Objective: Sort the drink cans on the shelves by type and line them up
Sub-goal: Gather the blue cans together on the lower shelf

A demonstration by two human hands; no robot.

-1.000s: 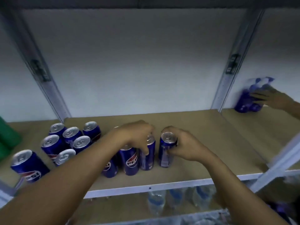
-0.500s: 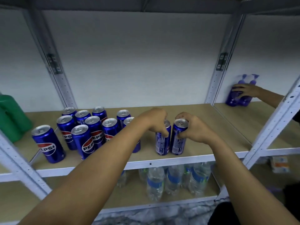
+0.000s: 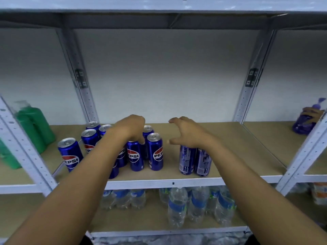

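Released, two cans (image 3: 194, 160) stand (upright) below right hand (image 3: 190, 133).

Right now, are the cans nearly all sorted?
Partly. Two blue cans with back labels showing stand side by side near the wooden shelf edge. The left hand holds a blue Pepsi can; the right hand hovers open. Left: the blue Pepsi cluster is bunched, with one stray can.

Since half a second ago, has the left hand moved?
Yes. The left hand has left the two label-back cans and shifted left, toward the left upright, its fingers now curled over a Pepsi can.
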